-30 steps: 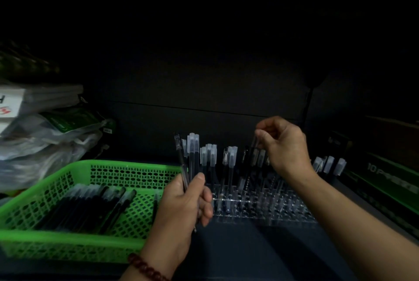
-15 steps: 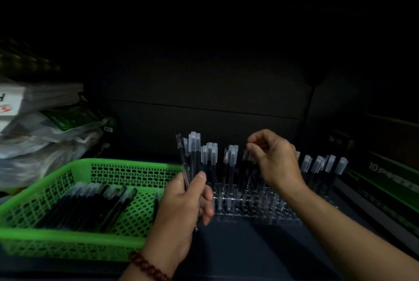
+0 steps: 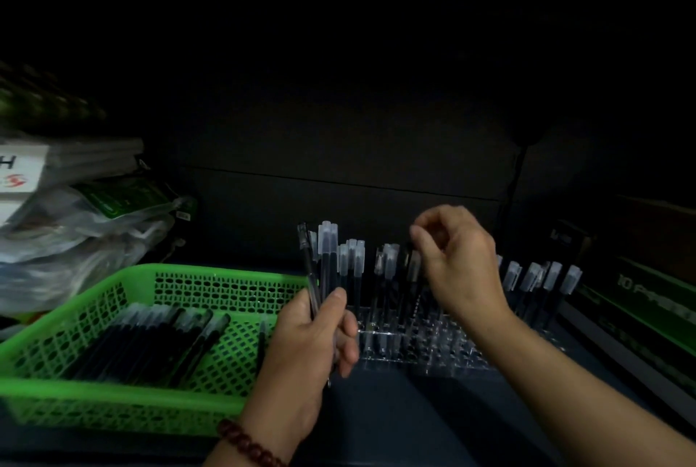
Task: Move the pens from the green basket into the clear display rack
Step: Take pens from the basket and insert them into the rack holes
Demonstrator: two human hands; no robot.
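Note:
The green basket [image 3: 124, 397] sits at the left with several black pens [image 3: 150, 338] lying in it. My left hand [image 3: 305, 353] is shut on a small bundle of pens [image 3: 325, 255] held upright between basket and rack. The clear display rack [image 3: 425, 348] stands to the right, with several capped pens [image 3: 542, 278] upright in it. My right hand [image 3: 459, 263] hovers over the rack's middle, its fingertips pinched just above the cap of a standing pen [image 3: 410, 267]. Blur hides whether they grip it.
Plastic-wrapped packs and a white box [image 3: 75, 210] are piled at the left behind the basket. Dark green boxes [image 3: 640, 301] line the right edge. A dark wall closes the back of the shelf. A bead bracelet [image 3: 244, 444] is on my left wrist.
My right hand dropped toward the rack and shifted left, then lifted slightly. The left hand with its bundle of pens has stayed put.

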